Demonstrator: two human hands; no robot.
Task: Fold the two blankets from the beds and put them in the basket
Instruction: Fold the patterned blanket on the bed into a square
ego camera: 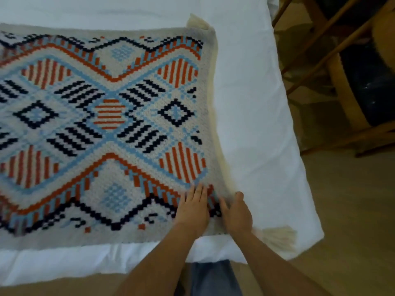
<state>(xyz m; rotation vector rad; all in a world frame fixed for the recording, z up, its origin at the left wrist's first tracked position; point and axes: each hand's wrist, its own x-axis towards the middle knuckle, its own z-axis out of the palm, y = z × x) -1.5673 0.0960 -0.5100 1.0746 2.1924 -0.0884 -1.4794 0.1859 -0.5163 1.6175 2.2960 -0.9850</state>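
Left hand (pixel 193 207) flat, fingers spread, pressing the blanket (pixel 106 124); holding nothing. Right hand (pixel 236 212) loosely open at the blanket's 5 o'clock corner, gripping nothing either. Blanket lies spread on the white bed (pixel 256 103). Chunky knit, soft, floppy, probably weighty; best taken by the corners. Cream tassel (pixel 280 237) at 4 o'clock of the hands.

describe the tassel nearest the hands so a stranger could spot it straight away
Start at the white-sheeted bed and the patterned orange, blue and navy woven blanket lying flat on it. Follow the blanket's near edge to its right corner, just past the right hand: the cream yarn tassel there, fanned out on the sheet.
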